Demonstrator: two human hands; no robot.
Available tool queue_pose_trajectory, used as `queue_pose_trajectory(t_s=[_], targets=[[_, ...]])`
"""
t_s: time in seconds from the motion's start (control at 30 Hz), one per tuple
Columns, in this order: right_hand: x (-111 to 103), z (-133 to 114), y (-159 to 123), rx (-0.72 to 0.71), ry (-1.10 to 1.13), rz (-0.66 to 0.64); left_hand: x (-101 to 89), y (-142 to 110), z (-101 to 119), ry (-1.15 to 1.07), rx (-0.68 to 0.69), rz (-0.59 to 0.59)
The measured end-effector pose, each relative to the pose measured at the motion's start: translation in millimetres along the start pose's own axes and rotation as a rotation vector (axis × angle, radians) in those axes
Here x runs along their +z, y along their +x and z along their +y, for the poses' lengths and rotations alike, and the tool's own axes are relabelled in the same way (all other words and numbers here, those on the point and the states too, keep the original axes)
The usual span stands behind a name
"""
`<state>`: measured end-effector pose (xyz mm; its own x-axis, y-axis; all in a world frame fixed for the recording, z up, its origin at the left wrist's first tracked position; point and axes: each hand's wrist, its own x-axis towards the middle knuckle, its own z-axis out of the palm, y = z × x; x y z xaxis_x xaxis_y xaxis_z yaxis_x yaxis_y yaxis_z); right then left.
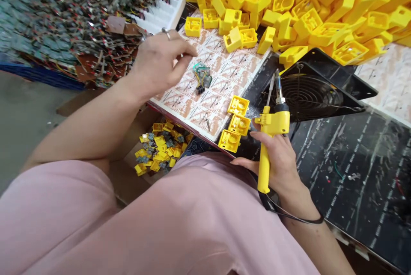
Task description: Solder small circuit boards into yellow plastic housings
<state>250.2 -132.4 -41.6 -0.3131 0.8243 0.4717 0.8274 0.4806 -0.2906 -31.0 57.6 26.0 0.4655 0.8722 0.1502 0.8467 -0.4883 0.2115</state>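
Observation:
My left hand (160,63), with a ring on one finger, hovers over the printed paper sheet (221,63). Its index finger and thumb reach forward with nothing visible between them; the other fingers are partly hidden. Just right of it, a small circuit board (205,79) with thin wires and a black round part lies on the sheet. My right hand (284,161) grips a yellow soldering iron (264,164), its metal tip pointing away from me. Close to those fingers, three open yellow cases (239,125) sit in a row along the sheet's edge.
Many yellow cases (298,18) are heaped at the back. Masses of circuit boards (64,18) fill the left, beside a white ribbed tray (167,14). A black fan (305,91) stands right of the sheet. Below the table edge, a box holds yellow pieces (163,149).

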Motion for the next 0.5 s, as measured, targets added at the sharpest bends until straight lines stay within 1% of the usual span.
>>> queue_pose_trajectory(t_s=[0.03,0.1,0.17,0.23,0.3,0.4,0.5], targets=[[4,0,0,0.011,0.003,-0.014,3.3,-3,-13,-0.001,-0.001,0.001],[13,-2,1,0.030,0.009,-0.026,14.5,-9,-32,-0.013,0.052,-0.040],[20,-3,3,0.041,0.011,-0.023,28.8,-11,-39,-0.055,0.116,-0.034],[25,-4,6,0.058,0.011,-0.004,42.6,-7,-36,-0.104,0.142,0.025],[28,-4,8,0.081,0.018,0.017,53.6,2,-28,-0.146,0.159,0.049],[28,-3,9,0.100,0.045,0.047,62.4,22,-15,-0.239,0.170,-0.010],[23,-2,9,0.093,0.062,0.054,59.6,41,-4,-0.395,0.118,-0.054]])
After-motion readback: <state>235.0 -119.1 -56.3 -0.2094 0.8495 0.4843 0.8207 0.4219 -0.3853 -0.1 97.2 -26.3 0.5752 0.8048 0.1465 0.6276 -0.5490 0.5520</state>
